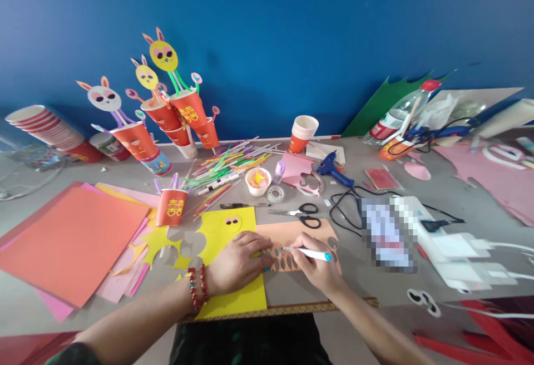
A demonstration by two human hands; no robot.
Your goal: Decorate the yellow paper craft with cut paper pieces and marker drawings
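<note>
My right hand (317, 269) grips a white marker (312, 253) with a blue end, its tip over a peach paper sheet (306, 229). Rows of small pointed ovals, some of them bluish, show on that sheet between my hands. Lying with fingers stretched out, my left hand (237, 260) rests across a yellow sheet (250, 298) and the peach sheet's left side. A round yellow face with pink-and-black eyes (232, 221) lies on the yellow sheet. Just beyond the peach sheet are black-handled scissors (307, 210) and a black pen (244, 206).
Orange paper sheets (79, 237) lie at left, near a red cup (171, 207). Rabbit-faced cup figures (164, 56) stand behind. Colourful straws (227, 162), a small bowl (257, 181), a blue glue gun (334, 170) and a power strip (429, 248) spread across the table.
</note>
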